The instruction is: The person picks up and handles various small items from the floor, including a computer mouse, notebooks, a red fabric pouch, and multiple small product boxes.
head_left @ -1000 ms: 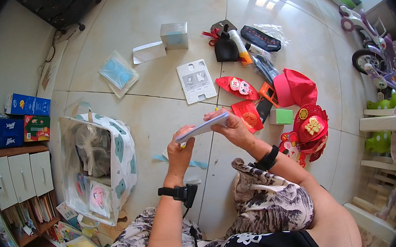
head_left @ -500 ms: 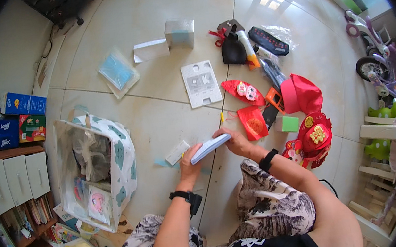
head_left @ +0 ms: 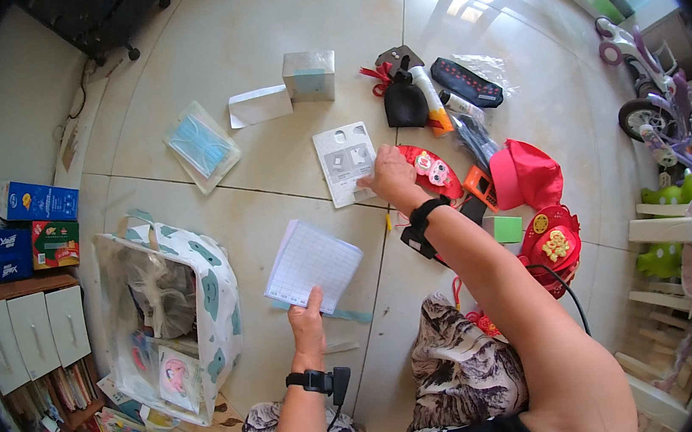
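A thin notebook (head_left: 314, 261) with pale grid-ruled pages lies flat in the grip of my left hand (head_left: 306, 319), thumb on top at its lower edge. My right hand (head_left: 390, 178) reaches forward to the right edge of a white printed card (head_left: 344, 161) with cut-out holes, which lies on the floor. Its fingers are bent and partly hidden, so their hold on the card is unclear. Just right of that hand is a red pointed ornament (head_left: 433, 173) with a cartoon face. A pale blue strip (head_left: 349, 315) shows on the floor beneath the notebook.
Farther off are a silvery box (head_left: 310, 77), a folded white paper (head_left: 260, 106) and packed blue masks (head_left: 203, 144). To the right lie a black pouch (head_left: 406, 105), a red cap (head_left: 526, 174) and a green box (head_left: 503, 229). A clear-fronted storage bag (head_left: 214, 295) stands left.
My right hand has let go of the notebook and moved forward to the white card. My left hand now holds the notebook alone, turned flatter with its grid page showing.
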A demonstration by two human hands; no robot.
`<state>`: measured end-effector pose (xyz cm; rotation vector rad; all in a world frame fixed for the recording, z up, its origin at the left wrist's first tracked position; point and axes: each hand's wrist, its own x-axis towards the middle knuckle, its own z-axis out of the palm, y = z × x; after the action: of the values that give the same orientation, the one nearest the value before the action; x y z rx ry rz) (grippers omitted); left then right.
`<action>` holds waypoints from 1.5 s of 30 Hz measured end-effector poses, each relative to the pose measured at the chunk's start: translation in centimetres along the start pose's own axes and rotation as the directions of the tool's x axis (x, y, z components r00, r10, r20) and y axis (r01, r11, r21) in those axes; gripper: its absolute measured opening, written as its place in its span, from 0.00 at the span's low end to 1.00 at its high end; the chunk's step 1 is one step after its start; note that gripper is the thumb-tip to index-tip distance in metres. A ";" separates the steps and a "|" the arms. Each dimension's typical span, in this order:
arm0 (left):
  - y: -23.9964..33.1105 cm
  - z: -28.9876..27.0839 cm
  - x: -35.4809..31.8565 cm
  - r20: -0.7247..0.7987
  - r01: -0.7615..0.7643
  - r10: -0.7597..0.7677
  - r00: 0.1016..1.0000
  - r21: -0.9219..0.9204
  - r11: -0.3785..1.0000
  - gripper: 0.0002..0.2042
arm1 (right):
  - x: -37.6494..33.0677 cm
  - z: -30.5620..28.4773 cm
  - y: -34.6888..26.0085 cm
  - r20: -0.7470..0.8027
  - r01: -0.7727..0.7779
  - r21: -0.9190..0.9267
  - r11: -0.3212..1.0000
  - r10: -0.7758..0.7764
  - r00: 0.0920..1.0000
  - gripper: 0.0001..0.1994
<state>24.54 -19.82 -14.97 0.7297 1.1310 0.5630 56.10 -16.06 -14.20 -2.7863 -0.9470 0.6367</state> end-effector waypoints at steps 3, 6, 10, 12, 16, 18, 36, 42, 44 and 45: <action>0.1 0.5 -0.3 0.015 -0.034 0.035 0.999 -0.076 0.997 0.17 | 0.6 0.2 0.2 0.054 -0.055 0.081 0.995 0.051 0.997 0.37; 0.6 0.8 -0.6 -0.004 -0.070 0.070 0.998 -0.104 0.992 0.17 | 0.8 0.5 0.5 0.206 -0.151 0.166 0.975 0.115 0.972 0.36; 1.3 1.1 -0.7 -0.031 -0.060 0.056 0.998 -0.137 0.989 0.17 | 0.1 1.8 1.4 0.106 0.061 -0.003 0.998 -0.060 0.993 0.29; 1.5 1.1 -0.6 -0.044 -0.070 0.064 0.997 -0.151 0.986 0.17 | -0.4 2.7 1.8 0.074 0.178 -0.114 0.978 -0.170 0.983 0.29; 2.2 -0.4 -0.6 -0.130 -0.119 0.094 0.987 -0.201 0.972 0.18 | -4.1 2.4 -1.0 0.101 0.339 -0.188 0.922 -0.325 0.940 0.36; 2.3 -0.5 -0.9 -0.145 -0.126 0.096 0.985 -0.214 0.969 0.18 | -5.9 2.1 -2.3 -0.018 0.233 -0.157 0.960 -0.238 0.971 0.47; 4.0 0.3 -2.7 -0.083 -0.119 0.105 0.991 -0.174 0.978 0.19 | -1.8 -1.3 1.2 0.047 0.155 0.023 0.988 -0.156 0.987 0.40; 3.2 -0.3 -2.2 -0.076 -0.125 0.113 0.991 -0.180 0.976 0.19 | -2.2 -0.1 0.5 0.016 0.028 -0.161 0.986 -0.026 1.000 0.47; 2.9 -0.3 -2.5 -0.093 -0.103 0.087 0.992 -0.179 0.979 0.19 | -2.2 -0.2 1.4 0.144 -0.061 -0.038 0.997 0.066 0.987 0.48; 3.0 -0.2 -2.4 -0.094 -0.102 0.086 0.992 -0.180 0.978 0.19 | -2.3 -0.2 1.6 0.163 -0.073 -0.016 0.997 0.075 0.984 0.45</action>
<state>23.43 -19.65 -11.30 0.6054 1.1107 0.7751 55.42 -18.78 -13.60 -2.8249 -0.8792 0.8851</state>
